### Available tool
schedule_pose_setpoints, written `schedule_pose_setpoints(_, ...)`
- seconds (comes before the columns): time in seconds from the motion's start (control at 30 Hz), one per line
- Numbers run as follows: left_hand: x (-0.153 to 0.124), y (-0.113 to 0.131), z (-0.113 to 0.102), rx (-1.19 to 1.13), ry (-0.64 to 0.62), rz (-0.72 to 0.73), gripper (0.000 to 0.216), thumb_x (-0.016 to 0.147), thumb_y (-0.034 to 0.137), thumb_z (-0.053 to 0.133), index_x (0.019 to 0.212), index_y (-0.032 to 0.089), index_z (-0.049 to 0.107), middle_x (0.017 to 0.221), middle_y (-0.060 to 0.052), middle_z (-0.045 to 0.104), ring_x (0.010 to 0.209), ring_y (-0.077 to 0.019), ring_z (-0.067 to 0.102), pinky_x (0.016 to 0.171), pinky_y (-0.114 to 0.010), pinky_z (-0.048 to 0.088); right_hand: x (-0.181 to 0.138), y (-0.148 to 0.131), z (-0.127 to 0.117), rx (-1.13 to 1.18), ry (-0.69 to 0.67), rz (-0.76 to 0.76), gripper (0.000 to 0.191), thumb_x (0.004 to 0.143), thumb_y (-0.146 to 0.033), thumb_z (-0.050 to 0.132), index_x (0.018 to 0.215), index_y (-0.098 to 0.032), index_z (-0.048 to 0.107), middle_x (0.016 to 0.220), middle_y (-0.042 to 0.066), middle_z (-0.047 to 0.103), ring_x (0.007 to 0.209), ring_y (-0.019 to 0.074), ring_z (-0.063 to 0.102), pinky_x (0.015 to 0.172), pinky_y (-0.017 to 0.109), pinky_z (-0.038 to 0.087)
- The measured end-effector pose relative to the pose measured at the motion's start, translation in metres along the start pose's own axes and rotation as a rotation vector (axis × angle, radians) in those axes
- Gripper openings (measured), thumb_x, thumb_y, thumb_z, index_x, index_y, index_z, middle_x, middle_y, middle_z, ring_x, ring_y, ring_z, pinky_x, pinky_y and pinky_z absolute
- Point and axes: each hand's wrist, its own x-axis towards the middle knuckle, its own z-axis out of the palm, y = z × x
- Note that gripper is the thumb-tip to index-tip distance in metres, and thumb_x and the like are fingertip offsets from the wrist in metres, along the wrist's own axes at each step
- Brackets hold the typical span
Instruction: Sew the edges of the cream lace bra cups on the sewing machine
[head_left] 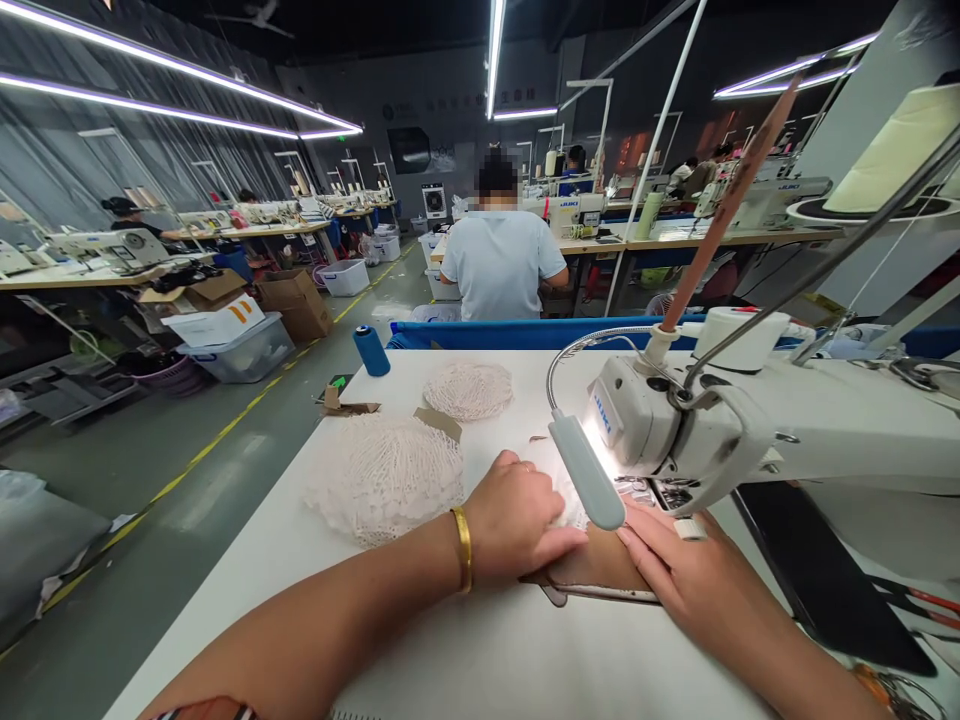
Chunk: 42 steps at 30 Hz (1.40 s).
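My left hand (517, 515), with a gold bangle on its wrist, rests left of the needle area of a white sewing machine (645, 420). Its fingers are curled over white lacy fabric (571, 500), which shows only in part. Flat on the brown machine plate (600, 560) lies my right hand (675, 560), fingers stretched toward the presser foot. A grey lamp head (589, 475) hides the fingertips and part of the fabric. Left of my hands sit a large heap of white lace (390, 470) and a smaller lace bundle (469, 390).
A blue thread cone (371, 350) stands at the table's far left corner. Brown card pieces (439, 423) lie by the lace. On the right is a black phone-like slab (832, 575) beside red-handled scissors (919, 600). Ahead, a person in a light shirt (501, 265) sits facing away.
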Motion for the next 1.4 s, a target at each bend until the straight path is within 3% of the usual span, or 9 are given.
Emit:
schedule_pose_setpoints(0.07, -0.002, 0.001, -0.008, -0.083, 0.01, 0.059, 0.044, 0.102, 0.045, 0.061, 0.068, 0.017, 0.061, 0.073, -0.001, 0.061, 0.075, -0.017, 0.055, 0.077, -0.035, 0.035, 0.003, -0.008, -0.006, 0.111, -0.013, -0.058, 0.036, 0.107, -0.028, 0.043, 0.133, -0.023, 0.066, 0.126, 0.012, 0.075, 0.113, 0.028, 0.072, 0.093, 0.043, 0.059)
schedule_pose_setpoints(0.2, -0.003, -0.004, -0.005, -0.046, 0.123, 0.057, 0.021, 0.1, 0.028, 0.059, 0.082, 0.018, 0.064, 0.091, -0.003, 0.066, 0.087, -0.0197, 0.058, 0.078, -0.035, 0.035, 0.011, -0.018, -0.019, 0.276, -0.178, -0.201, 0.036, 0.103, -0.013, 0.042, 0.125, -0.026, 0.066, 0.129, 0.009, 0.072, 0.114, 0.0227, 0.068, 0.092, 0.037, 0.057)
schedule_pose_setpoints(0.33, -0.005, -0.005, 0.005, -0.02, -0.003, 0.113, 0.019, 0.099, 0.021, 0.058, 0.08, 0.018, 0.059, 0.088, -0.002, 0.065, 0.085, -0.0185, 0.059, 0.078, -0.035, 0.037, 0.01, 0.001, -0.025, 0.04, -0.104, -0.155, 0.031, 0.097, -0.011, 0.046, 0.095, -0.027, 0.073, 0.105, 0.007, 0.077, 0.094, 0.0266, 0.068, 0.078, 0.04, 0.056)
schedule_pose_setpoints(0.43, -0.008, -0.002, 0.008, 0.024, 0.069, 0.152, 0.017, 0.095, 0.022, 0.062, 0.079, 0.018, 0.059, 0.093, -0.004, 0.066, 0.089, -0.0205, 0.059, 0.078, -0.036, 0.037, 0.006, 0.008, -0.028, -0.017, -0.032, -0.174, 0.03, 0.096, -0.013, 0.049, 0.107, -0.025, 0.074, 0.106, 0.01, 0.076, 0.1, 0.029, 0.067, 0.082, 0.041, 0.056)
schedule_pose_setpoints(0.57, -0.009, -0.001, 0.012, 0.0, 0.161, 0.25, 0.007, 0.097, 0.018, 0.062, 0.09, 0.018, 0.066, 0.099, -0.001, 0.071, 0.095, -0.0205, 0.06, 0.089, -0.039, 0.038, 0.005, -0.011, -0.029, 0.192, -0.184, -0.248, 0.038, 0.1, -0.01, 0.043, 0.126, -0.025, 0.066, 0.122, 0.008, 0.073, 0.11, 0.0244, 0.066, 0.09, 0.039, 0.054)
schedule_pose_setpoints(0.67, -0.01, 0.0, 0.018, -0.024, 0.123, 0.295, 0.011, 0.099, 0.024, 0.065, 0.09, 0.019, 0.067, 0.096, 0.001, 0.074, 0.093, -0.0193, 0.062, 0.092, -0.039, 0.038, 0.006, -0.019, -0.029, 0.24, -0.256, -0.229, 0.035, 0.102, -0.009, 0.041, 0.116, -0.026, 0.068, 0.118, 0.006, 0.075, 0.105, 0.0226, 0.067, 0.089, 0.038, 0.052)
schedule_pose_setpoints(1.13, -0.012, 0.012, 0.031, 0.032, 0.155, 0.206, 0.019, 0.1, 0.024, 0.063, 0.082, 0.017, 0.062, 0.091, -0.001, 0.071, 0.087, -0.0175, 0.061, 0.091, -0.038, 0.038, 0.004, -0.011, -0.029, 0.191, -0.211, -0.103, 0.038, 0.099, -0.007, 0.04, 0.109, -0.027, 0.071, 0.111, 0.005, 0.077, 0.103, 0.0241, 0.067, 0.095, 0.043, 0.051)
schedule_pose_setpoints(1.27, -0.009, 0.009, 0.034, 0.067, 0.198, 0.194, 0.016, 0.098, 0.026, 0.064, 0.085, 0.017, 0.064, 0.087, 0.0, 0.069, 0.083, -0.0188, 0.06, 0.091, -0.041, 0.039, 0.002, -0.006, -0.022, 0.157, -0.24, -0.074, 0.033, 0.099, -0.008, 0.039, 0.098, -0.025, 0.068, 0.103, 0.005, 0.076, 0.092, 0.0227, 0.066, 0.093, 0.044, 0.05)
schedule_pose_setpoints(1.4, -0.004, 0.005, 0.035, 0.091, 0.194, 0.166, 0.013, 0.098, 0.025, 0.064, 0.088, 0.018, 0.064, 0.087, -0.001, 0.068, 0.088, -0.0206, 0.062, 0.094, -0.043, 0.039, 0.001, 0.0, -0.015, 0.091, -0.239, -0.057, 0.036, 0.097, -0.01, 0.039, 0.113, -0.026, 0.066, 0.101, 0.007, 0.074, 0.093, 0.0252, 0.067, 0.093, 0.046, 0.051)
